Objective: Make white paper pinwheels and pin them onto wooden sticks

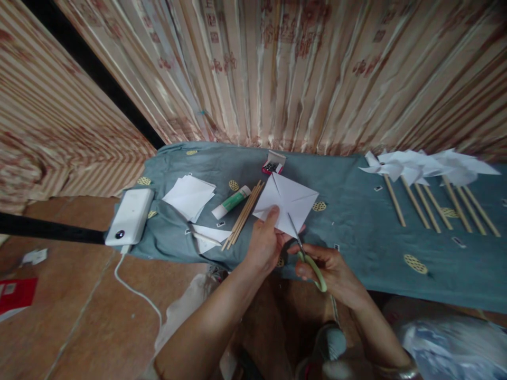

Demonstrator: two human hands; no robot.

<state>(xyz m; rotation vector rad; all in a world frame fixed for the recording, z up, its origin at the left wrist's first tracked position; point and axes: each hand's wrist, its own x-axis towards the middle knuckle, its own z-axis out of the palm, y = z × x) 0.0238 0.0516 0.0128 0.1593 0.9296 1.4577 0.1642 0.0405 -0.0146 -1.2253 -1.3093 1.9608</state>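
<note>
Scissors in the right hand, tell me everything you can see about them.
The scissors have pale green, plastic-looking handles and a slim, dark, metallic-looking blade. The right hand holds them by the handles, partly hiding these, and a curved green part shows below the fingers. They slant away from the person and leftward, with the blade over the near corner of the white paper. How far the blades are open can't be told.

Before you: cloth-covered table (356, 243) | at your left: white device (132, 214), paper stack (190, 195), glue stick (232, 202), wooden sticks (243, 216) | mid: small box (272, 168) | at your right: pinwheels (425, 166)
</note>
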